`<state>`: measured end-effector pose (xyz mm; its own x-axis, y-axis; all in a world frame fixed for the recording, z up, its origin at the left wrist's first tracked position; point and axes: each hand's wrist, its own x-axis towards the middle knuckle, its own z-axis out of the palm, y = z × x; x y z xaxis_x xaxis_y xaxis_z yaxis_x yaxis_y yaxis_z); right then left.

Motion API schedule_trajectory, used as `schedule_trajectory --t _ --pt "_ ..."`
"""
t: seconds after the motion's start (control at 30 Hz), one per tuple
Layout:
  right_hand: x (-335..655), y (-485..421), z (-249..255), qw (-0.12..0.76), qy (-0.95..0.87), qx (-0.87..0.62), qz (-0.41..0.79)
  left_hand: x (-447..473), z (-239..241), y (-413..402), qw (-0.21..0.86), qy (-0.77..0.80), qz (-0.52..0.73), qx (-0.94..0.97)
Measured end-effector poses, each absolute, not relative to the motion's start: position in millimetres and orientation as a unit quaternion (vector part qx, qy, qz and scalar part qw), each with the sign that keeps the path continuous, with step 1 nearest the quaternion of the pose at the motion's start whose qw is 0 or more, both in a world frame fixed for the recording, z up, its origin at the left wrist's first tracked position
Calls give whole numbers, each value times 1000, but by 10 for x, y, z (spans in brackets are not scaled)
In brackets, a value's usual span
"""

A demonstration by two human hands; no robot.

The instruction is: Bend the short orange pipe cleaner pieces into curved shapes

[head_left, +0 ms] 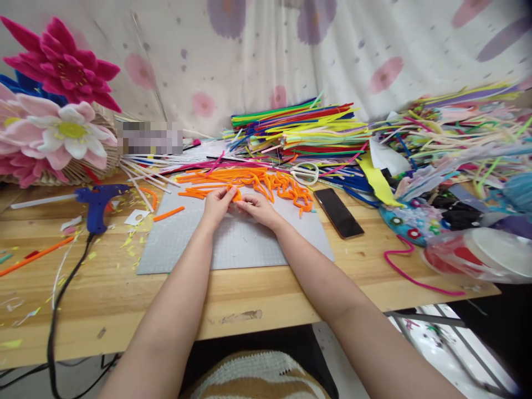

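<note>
Over the grey cutting mat [245, 244], my left hand [218, 205] and my right hand [258, 209] meet with fingertips pinched. Between them is a bent orange pipe cleaner [236, 195], gripped from both sides; my fingers cover most of its shape. Just behind my hands lies a row of straight orange pipe cleaners [208, 177]. To their right is a heap of bent, wavy orange pipe cleaners [291, 191]. A short straight orange piece [168, 214] rests at the mat's left edge.
A blue glue gun [97, 205] with a black cord stands left. Scissors with white handles [305, 173] and a phone [338, 213] lie right of the mat. Bundles of coloured pipe cleaners [299, 130] fill the back. Felt-like flowers [70, 130] stand back left; a plastic-wrapped tub [477, 255] sits right.
</note>
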<state>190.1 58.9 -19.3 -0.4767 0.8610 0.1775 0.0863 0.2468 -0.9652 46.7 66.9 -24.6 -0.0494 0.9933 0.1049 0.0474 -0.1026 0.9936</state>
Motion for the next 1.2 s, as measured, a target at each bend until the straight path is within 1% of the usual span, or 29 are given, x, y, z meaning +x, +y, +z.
schedule_trajectory --t 0.07,0.2,0.37,0.43,0.5,0.63,0.7,0.73,0.77,0.9,0.97,1.07,1.2 --pt "1942 575 -167 367 -671 -348 542 438 -210 663 470 497 531 501" --pt "2028 562 -124 365 -646 -354 569 366 -148 645 439 514 510 532" --pt "2060 599 -128 368 -647 -396 538 359 -125 612 466 478 473 575" --pt "2042 622 -146 374 -666 -428 483 392 -126 603 468 480 464 579" --pt "2008 632 -154 396 -687 -471 386 442 -130 598 477 485 471 562" --pt "1931 589 -115 500 -653 -557 116 560 -145 600 532 495 514 457" --pt "1898 561 -104 544 -620 -563 52 604 -148 603 544 504 540 397" --pt "1881 557 -112 556 -612 -559 60 620 -148 604 550 505 552 372" --pt "1864 562 -131 559 -610 -553 94 633 -147 603 557 502 560 353" --pt "1797 651 -251 515 -576 -521 361 679 -139 574 592 475 548 351" --pt "1774 698 -281 522 -527 -491 457 707 -136 554 600 467 527 380" --pt "1764 723 -267 547 -470 -452 525 734 -130 536 610 448 508 411" --pt "1766 719 -243 548 -456 -438 547 735 -120 537 631 431 502 405"
